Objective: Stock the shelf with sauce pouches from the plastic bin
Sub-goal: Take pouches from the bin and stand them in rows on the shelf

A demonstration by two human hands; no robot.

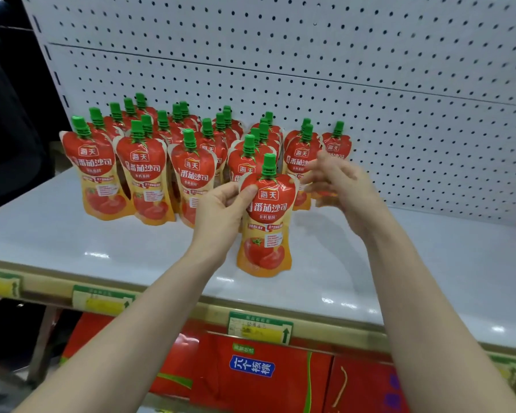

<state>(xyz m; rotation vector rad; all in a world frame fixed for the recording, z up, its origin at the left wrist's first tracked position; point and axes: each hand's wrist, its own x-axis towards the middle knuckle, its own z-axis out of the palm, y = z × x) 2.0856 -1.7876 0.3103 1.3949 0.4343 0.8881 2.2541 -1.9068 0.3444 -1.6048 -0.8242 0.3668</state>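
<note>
head view: standing pouches [137, 174] crowd the back left part of the shelf [72, 234], in about six rows running from the rear panel toward the front edge, each row one pouch behind another. they stand right behind both hands, and the rightmost rows are partly hidden by the right grip [340, 186]. the sauce pouch [267, 222] stands upright in front of these rows, near the middle of the shelf and a little back from its front edge (whether its base rests on the surface or hangs just above, i cannot tell). the left grip [221, 210] pinches its upper left shoulder, thumb on the front face. the right grip is blurred, its fingers loosely spread and bent beside the pouch's upper right shoulder, holding nothing that shows; touching or not, i cannot tell.

the shelf is a glossy white board with light glare along it. a white pegboard panel [340, 70] rises behind it, dotted with rows of small holes. yellow and green price tags [259, 330] sit on the front rail. red cartons [265, 377] lie on the level below.

the pouches are soft, shiny, waisted packs, red on top and orange below, with tomato pictures and ribbed green screw caps.
</note>
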